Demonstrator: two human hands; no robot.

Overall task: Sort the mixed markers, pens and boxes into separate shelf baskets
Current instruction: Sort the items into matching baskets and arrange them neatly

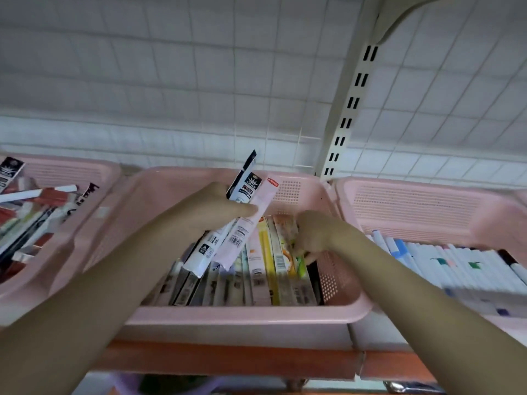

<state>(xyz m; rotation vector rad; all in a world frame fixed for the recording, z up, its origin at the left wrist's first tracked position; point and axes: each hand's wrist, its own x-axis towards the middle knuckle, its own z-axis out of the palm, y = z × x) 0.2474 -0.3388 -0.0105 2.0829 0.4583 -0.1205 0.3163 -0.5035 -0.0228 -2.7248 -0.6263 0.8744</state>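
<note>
Three pink baskets sit rim to rim on a wood-fronted shelf [233, 359], leaving no gap between them. Open room lies only above, up the white grid wall [171, 81] and beside the slotted upright [346, 109].

The middle basket [245, 316] is packed with boxes [265, 269] standing on edge in a tight row, right up to its perforated right wall. The left basket [94, 220] holds a loose jumble of packs [34, 220]. The right basket [427, 206] holds markers [456, 266] lying side by side, its far half bare.

Over the middle basket the left hand [211, 212] grips two long packs, a black-and-white pack [216, 238] and a pink pack [251, 220]. Both tilt, their top ends above the far rim and lower ends hanging over the boxes.

The right hand [313, 232] reaches down at the right end of the row, fingers curled around a small green thing [301, 265]. What that is I cannot tell.
</note>
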